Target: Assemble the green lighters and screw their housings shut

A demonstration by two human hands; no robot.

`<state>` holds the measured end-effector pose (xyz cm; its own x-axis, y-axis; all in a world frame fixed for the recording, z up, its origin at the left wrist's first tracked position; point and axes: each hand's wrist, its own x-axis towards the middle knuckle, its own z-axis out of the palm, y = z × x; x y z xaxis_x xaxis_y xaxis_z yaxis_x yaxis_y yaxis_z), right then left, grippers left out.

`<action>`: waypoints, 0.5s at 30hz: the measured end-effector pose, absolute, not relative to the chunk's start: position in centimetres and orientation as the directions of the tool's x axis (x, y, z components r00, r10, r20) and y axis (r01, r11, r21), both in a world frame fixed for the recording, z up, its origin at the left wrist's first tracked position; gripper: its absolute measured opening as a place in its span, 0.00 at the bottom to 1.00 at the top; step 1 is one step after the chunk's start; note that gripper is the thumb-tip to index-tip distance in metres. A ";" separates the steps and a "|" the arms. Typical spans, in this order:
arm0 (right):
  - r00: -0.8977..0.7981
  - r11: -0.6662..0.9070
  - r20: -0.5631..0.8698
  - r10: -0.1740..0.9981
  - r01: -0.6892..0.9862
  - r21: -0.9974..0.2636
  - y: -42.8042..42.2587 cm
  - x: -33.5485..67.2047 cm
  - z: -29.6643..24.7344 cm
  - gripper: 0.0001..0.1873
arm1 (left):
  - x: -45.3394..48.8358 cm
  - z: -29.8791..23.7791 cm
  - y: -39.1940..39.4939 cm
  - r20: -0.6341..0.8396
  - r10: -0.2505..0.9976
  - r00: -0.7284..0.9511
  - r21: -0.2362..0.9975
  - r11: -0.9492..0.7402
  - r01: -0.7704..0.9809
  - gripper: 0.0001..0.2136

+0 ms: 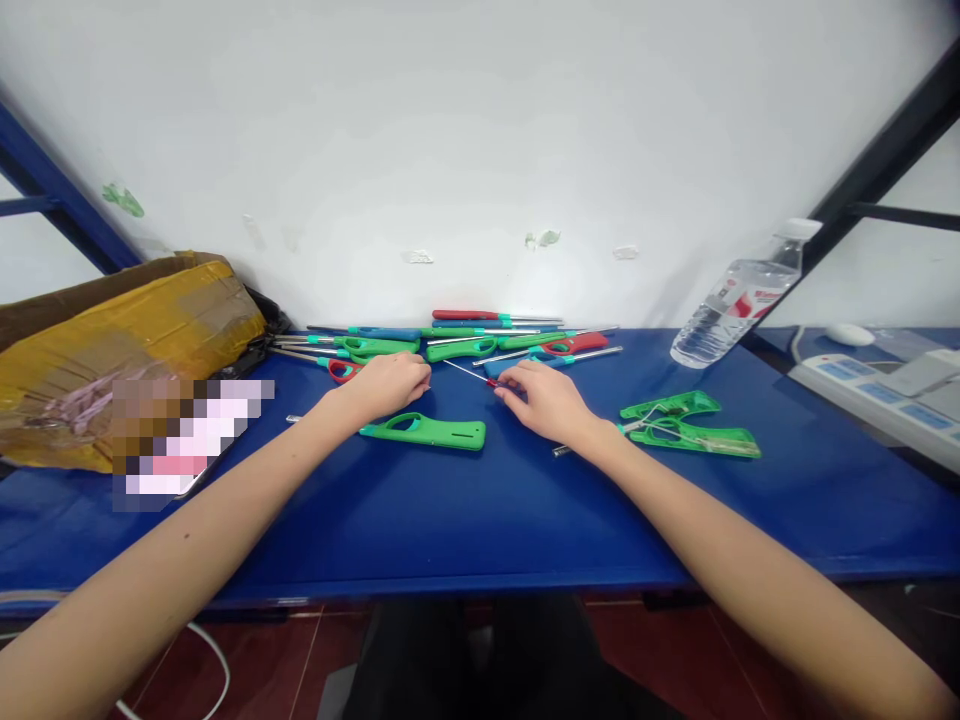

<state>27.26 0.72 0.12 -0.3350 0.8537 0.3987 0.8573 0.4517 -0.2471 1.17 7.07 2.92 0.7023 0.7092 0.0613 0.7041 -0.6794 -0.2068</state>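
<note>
– Our right hand [544, 397], what does it hold?
– We pinch a screwdriver [491, 382] in it, behind the right end of the front lighter [439, 432].
– And our left hand [397, 385]?
– Curled, behind that lighter; we cannot tell whether it grips anything. We see an opened lighter [720, 438] to the front lighter's right.

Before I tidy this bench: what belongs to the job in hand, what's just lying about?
Likely the job:
screwdriver, in the right hand
opened lighter
whole lighter between the forearms
lighters by the wall

Probably just lying about:
taped box
bottle
power strip
</note>
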 end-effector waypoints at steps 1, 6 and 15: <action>-0.330 0.450 0.400 0.855 0.855 -0.257 0.8 27.3 0.1 0.10 | 1.4 2.8 6.9 0.054 0.714 0.698 -0.222 -0.673 0.705 0.09; -0.331 0.474 0.387 0.861 0.798 -0.372 1.2 27.5 -0.1 0.10 | 1.4 2.7 6.5 0.127 0.742 0.658 -0.155 -0.641 0.752 0.07; -0.561 0.688 0.405 0.722 0.640 -0.341 -2.2 24.2 1.3 0.17 | -2.3 3.5 5.6 0.414 0.813 0.410 0.361 -0.560 0.745 0.04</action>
